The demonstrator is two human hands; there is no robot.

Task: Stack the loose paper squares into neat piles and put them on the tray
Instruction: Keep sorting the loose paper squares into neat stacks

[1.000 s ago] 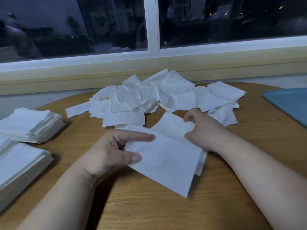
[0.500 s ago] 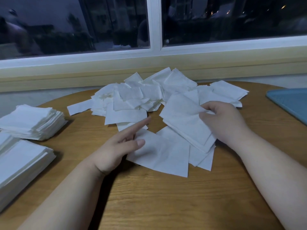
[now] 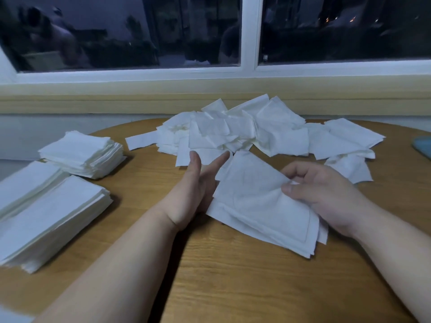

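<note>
Pinching small paper stack (image 3: 263, 206) at right edge: right hand (image 3: 326, 194); left hand (image 3: 198, 190) fingers straight against stack's left edge.

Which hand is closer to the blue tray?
Right. The right hand, gripping the paper pile, is on the side of the blue tray. The left hand is at the pile's other edge, farther off.

Left hand (image 3: 194, 197), right hand (image 3: 326, 194): bare; forearms (image 3: 121, 264) uncovered.
</note>
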